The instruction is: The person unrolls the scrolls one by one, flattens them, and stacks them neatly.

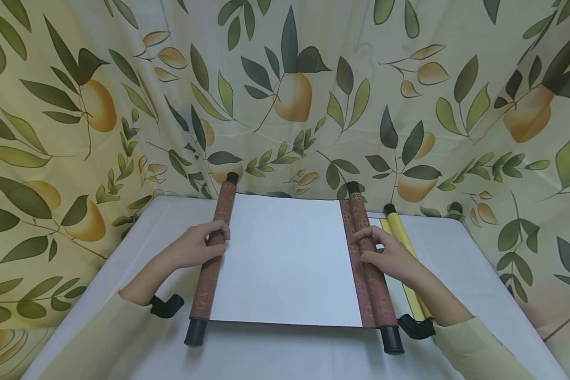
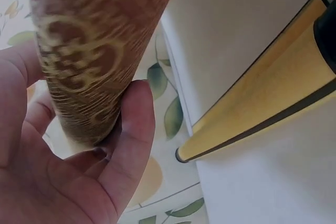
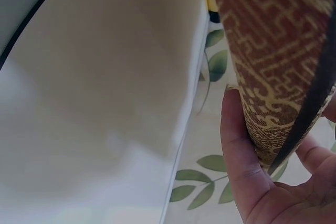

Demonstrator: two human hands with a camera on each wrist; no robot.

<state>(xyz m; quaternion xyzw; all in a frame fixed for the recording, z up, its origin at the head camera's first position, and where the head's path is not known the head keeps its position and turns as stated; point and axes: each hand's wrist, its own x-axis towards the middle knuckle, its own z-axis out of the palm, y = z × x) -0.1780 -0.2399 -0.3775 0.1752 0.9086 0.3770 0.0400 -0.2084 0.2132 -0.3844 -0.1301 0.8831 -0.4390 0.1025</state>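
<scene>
A hanging scroll (image 1: 285,258) is spread between both hands, its blank white face up and a shadow on the table under its near edge. My left hand (image 1: 197,245) grips the left brown patterned roller (image 1: 206,287) about midway along. In the left wrist view, thumb and fingers curl round that roller (image 2: 84,61). On the other side, my right hand (image 1: 391,256) holds the right roller (image 1: 377,295), beside a matching brown border strip (image 1: 358,269). The right wrist view has its fingers around the patterned roller (image 3: 273,72). Black knobs (image 1: 197,331) cap the roller ends.
A yellow scroll (image 1: 401,232) with a black end lies on the white table (image 1: 484,295), partly behind the right forearm. Curtain cloth (image 1: 275,132) printed with leaves and fruit hangs at the back and sides. Black wrist cameras (image 1: 167,306) sit on both wrists.
</scene>
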